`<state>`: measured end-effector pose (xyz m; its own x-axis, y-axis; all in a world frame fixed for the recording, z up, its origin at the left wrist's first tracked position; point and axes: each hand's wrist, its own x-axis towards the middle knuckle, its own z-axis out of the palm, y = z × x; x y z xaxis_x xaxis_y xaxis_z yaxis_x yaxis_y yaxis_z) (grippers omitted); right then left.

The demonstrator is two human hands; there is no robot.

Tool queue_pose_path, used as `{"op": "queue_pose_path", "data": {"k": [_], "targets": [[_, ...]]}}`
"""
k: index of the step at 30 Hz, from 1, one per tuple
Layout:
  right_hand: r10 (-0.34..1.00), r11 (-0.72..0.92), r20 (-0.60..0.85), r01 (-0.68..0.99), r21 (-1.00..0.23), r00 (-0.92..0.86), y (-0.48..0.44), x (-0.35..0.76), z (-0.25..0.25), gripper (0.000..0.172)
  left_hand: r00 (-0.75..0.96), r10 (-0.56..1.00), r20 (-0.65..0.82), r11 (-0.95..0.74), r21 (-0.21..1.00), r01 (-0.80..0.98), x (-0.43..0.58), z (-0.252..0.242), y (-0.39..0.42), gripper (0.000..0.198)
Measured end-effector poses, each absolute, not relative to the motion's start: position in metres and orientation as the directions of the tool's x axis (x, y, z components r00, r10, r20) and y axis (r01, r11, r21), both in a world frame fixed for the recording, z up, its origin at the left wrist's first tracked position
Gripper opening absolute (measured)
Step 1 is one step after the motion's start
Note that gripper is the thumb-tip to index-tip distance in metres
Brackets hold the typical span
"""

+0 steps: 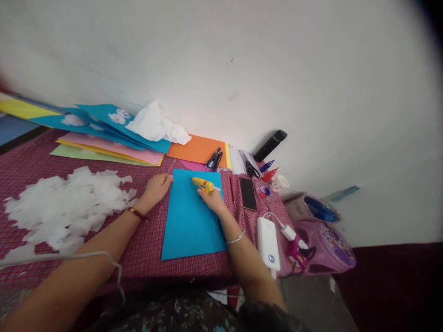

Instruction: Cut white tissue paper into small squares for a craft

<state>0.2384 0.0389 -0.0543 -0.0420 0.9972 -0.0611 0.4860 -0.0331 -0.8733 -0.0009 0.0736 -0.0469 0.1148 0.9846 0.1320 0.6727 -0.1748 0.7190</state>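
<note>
A blue sheet of paper (194, 221) lies upright before me on the checked tablecloth (145, 258). My left hand (158, 188) rests at its upper left edge, fingers curled together with the tips against the paper. In my right hand (213, 199) is a yellow glue gun (203, 184), gripped over the upper part of the sheet. Its nozzle points left, and a pale glue stick (217, 188) sticks out at the back. Beyond my left forearm spreads a heap of torn white tissue pieces (69, 203).
Coloured sheets (110, 152) and crumpled white tissue (152, 122) are stacked against the wall. To the right lie a phone (248, 193), scissors (252, 169), a paper cup (279, 183) and a white power bank or extension block (268, 242). A white cable (86, 254) crosses my left forearm.
</note>
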Motion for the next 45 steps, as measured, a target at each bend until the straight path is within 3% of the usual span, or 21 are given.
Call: {"op": "queue_pose_path", "data": {"k": [7, 36, 45], "targets": [[0.999, 0.037, 0.014, 0.496, -0.867, -0.05, 0.035, 0.238, -0.049, 0.034, 0.124, 0.984, 0.129, -0.179, 0.72, 0.671, 0.0, -0.046, 0.072, 0.047], [0.996, -0.013, -0.057, 0.518, -0.855, -0.07, 0.035, 0.241, -0.061, 0.044, 0.114, 0.987, 0.117, -0.163, 0.725, 0.669, -0.003, -0.049, 0.074, 0.046], [0.988, 0.069, -0.004, 0.464, -0.883, -0.154, 0.029, 0.25, -0.05, 0.036, 0.119, 0.987, 0.107, -0.16, 0.722, 0.673, -0.004, -0.049, 0.076, 0.043]]}}
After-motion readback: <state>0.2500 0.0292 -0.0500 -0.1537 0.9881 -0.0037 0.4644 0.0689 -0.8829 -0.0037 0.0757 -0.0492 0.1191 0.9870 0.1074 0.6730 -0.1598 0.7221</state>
